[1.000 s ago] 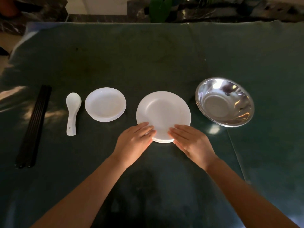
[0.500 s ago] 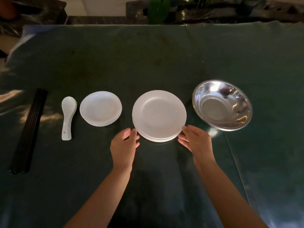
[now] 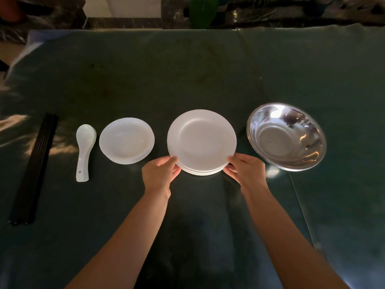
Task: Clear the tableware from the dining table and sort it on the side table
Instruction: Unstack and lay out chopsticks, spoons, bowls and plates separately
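Note:
A stack of white plates (image 3: 201, 140) sits near the middle of the dark green table (image 3: 187, 76). My left hand (image 3: 160, 174) grips the stack's near left rim, thumb on top and fingers underneath. My right hand (image 3: 245, 171) grips the near right rim the same way. Left of the stack lies a smaller pile of white saucers (image 3: 126, 140), then a white ceramic spoon (image 3: 84, 149), then a bundle of black chopsticks (image 3: 35, 167). A steel bowl (image 3: 286, 136), apparently stacked on another, stands to the right.
The table's far edge runs along the top, with a dark stone ledge and a green plant (image 3: 203, 11) behind it. A seam in the table covering (image 3: 300, 197) runs down the right side.
Both hands slid off the top of the plates, moved out to the stack's near left and right, and now clasp its rim.

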Demonstrator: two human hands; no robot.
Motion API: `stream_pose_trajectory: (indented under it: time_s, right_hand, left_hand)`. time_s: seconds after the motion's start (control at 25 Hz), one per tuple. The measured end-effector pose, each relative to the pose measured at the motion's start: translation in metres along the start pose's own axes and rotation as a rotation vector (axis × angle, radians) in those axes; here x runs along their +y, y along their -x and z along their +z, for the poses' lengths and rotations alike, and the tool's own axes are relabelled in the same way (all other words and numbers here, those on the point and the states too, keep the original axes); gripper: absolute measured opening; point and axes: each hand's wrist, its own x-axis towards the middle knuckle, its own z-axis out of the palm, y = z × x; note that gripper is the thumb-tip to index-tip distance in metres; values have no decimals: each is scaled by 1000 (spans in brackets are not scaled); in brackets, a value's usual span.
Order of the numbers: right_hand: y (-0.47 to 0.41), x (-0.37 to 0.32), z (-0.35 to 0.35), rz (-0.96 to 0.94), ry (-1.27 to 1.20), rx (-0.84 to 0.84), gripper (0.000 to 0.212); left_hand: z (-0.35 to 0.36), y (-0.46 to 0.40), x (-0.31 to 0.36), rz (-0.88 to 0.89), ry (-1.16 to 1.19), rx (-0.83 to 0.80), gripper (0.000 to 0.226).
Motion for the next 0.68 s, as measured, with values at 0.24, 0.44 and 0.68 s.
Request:
stream_pose_trajectory:
  time_s: [0.24, 0.44, 0.68]
  right_hand:
    - [-19, -8, 9, 16, 1, -47, 11]
    - [-24, -5, 11, 55, -30, -24, 7]
    - [23, 7, 10, 27, -103, 17, 6]
  left_hand:
    - [8, -7, 5, 4, 44, 6, 9]
    - [6, -10, 6, -5, 34, -9, 8]
    - [-30, 13, -1, 14, -71, -60, 15]
